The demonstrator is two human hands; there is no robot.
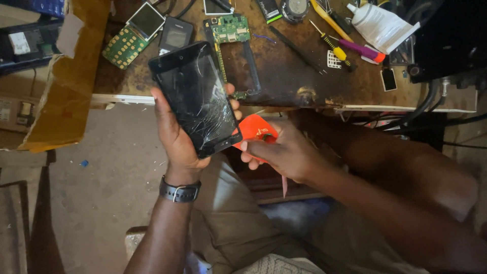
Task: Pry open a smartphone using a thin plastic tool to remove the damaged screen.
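Now our left hand [175, 134] grips a cracked black smartphone [197, 97]; our right hand [284, 152] pinches an orange plastic pry card [256, 129] against its corner, below the bench [284, 81].

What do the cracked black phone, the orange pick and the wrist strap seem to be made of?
Cracked black phone, in the left hand: glossy glass front, judging by the spidering cracks and reflections. Flat orange pick, in the right hand: likely smooth plastic, uniformly bright. Dark wrist strap: matte, probably leather or rubber, with a metal buckle.
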